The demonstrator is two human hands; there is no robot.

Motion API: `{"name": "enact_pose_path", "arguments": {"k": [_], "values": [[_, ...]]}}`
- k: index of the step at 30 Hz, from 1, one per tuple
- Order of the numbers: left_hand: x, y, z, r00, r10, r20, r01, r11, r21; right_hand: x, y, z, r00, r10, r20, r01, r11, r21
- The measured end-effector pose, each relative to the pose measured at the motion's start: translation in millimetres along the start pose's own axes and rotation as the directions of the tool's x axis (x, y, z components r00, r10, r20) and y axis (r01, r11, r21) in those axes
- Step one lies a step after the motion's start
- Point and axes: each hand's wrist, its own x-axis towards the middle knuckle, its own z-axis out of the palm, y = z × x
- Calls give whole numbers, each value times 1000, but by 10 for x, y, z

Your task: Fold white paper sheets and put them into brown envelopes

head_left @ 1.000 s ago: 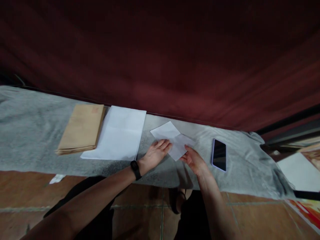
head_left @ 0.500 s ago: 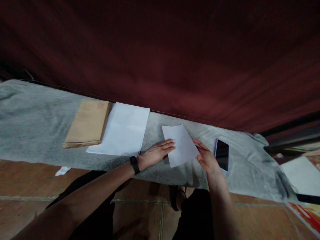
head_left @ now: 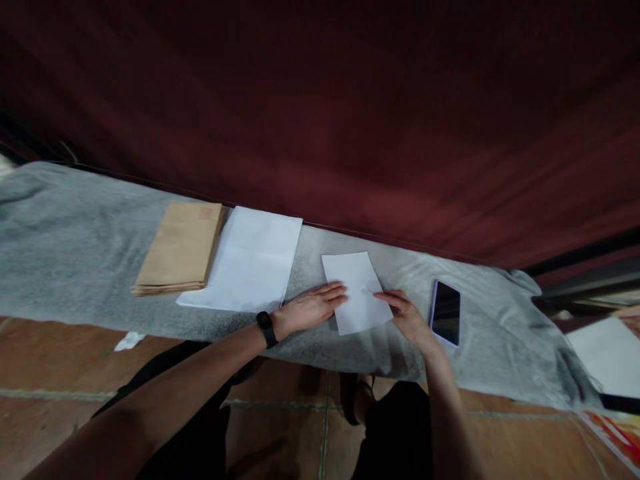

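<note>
A small white sheet of paper (head_left: 357, 293), apparently folded, lies on the grey cloth in front of me. My left hand (head_left: 315, 307) rests flat on its left edge, fingers stretched out; a black band circles that wrist. From the right, my right hand (head_left: 405, 313) lays its outstretched fingertips on top of the paper's right side. Left of the paper is a stack of larger white sheets (head_left: 255, 257). Beside that stack, and partly over it, lies a pile of brown envelopes (head_left: 180, 247) with a reddish print in one corner.
A phone (head_left: 445, 312) with a dark screen lies right of my right hand. The grey cloth (head_left: 75, 247) covers a long narrow surface, with a dark red cloth (head_left: 325, 133) rising behind it. A scrap of white paper (head_left: 129, 341) is on the tiled floor.
My right hand has moved from the paper's right edge onto its top, a little leftward. The paper has turned slightly and lies flatter. My left hand stays on it.
</note>
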Motion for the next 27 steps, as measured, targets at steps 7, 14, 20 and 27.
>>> {"name": "enact_pose_path", "arguments": {"k": [7,14,20,27], "values": [[-31,77,-100,997,-59,56,55,995,80,23,60,18,960,-248,131,281,859,-428],[-65,115,-106,989,-75,125,61,991,115,-44,-12,78,956,-155,250,257,853,-454],[-75,123,-125,985,-72,156,58,994,91,-58,-70,109,954,-123,274,232,881,-412],[-117,47,-170,984,-45,171,41,999,25,-85,-213,-30,946,-66,317,148,959,-243]]}}
